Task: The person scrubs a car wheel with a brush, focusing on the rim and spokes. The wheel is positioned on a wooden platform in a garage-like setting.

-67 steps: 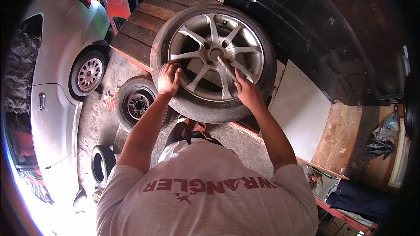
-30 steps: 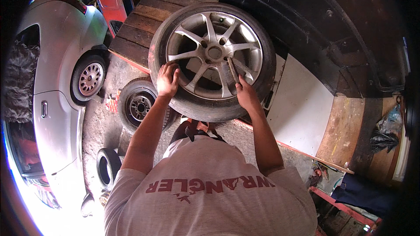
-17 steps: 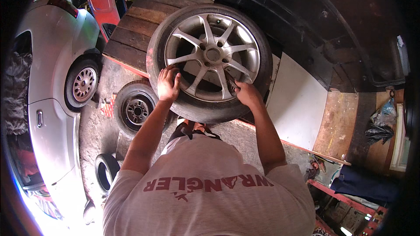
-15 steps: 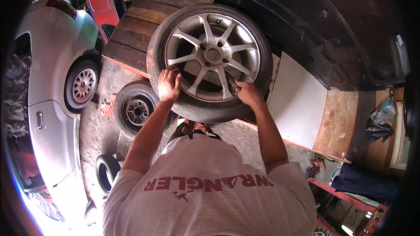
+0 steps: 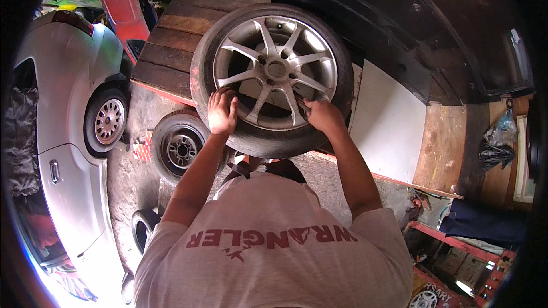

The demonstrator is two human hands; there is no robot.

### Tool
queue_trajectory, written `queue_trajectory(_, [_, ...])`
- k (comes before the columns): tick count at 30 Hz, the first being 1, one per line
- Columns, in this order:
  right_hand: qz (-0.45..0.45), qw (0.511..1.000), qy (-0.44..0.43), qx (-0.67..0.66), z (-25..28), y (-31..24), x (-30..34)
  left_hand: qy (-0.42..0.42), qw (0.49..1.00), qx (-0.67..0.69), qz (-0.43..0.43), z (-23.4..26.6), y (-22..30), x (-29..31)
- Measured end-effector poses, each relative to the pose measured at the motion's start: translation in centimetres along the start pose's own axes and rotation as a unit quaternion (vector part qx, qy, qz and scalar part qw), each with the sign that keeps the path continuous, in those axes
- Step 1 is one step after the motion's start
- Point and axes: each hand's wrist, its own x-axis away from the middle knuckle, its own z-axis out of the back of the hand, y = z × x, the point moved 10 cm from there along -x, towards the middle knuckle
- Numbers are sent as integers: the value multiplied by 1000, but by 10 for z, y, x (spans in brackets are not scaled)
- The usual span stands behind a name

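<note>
A silver multi-spoke alloy wheel with a black tire (image 5: 251, 136) lies face up on a plank bench (image 5: 171, 45). My left hand (image 5: 223, 113) rests on the near left of the tire, fingers stretched over the rim edge. At the near right, my right hand (image 5: 323, 114) is closed, its fingers curled at the rim beside a spoke. A small dark piece shows by its fingertips; what it is I cannot make out. Inside the tire, the underside of the wheel is hidden.
A silver car (image 5: 74, 177) stands at the left. A second wheel with a black steel rim (image 5: 181, 151) and a loose tire (image 5: 140, 229) are on the floor. A white board (image 5: 388, 120) lies right of the wheel; a dark panel (image 5: 394, 28) stands behind. Plastic bags (image 5: 498, 140) hang at far right.
The view has shifted slightly. My right hand has moved a little up along the rim, and its fingers hide more of the small dark piece. My left hand stays on the tire.
</note>
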Motion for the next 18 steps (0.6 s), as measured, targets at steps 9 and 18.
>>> queue_trajectory(9, [102, 994, -11, 23, 37, 9, 32, -7, 998, -40, 50, -3, -7, 1])
queue_trajectory(18, [112, 992, -56, 28, 7, 6, -8, -7, 992, -90, 85, -32, 35, 6])
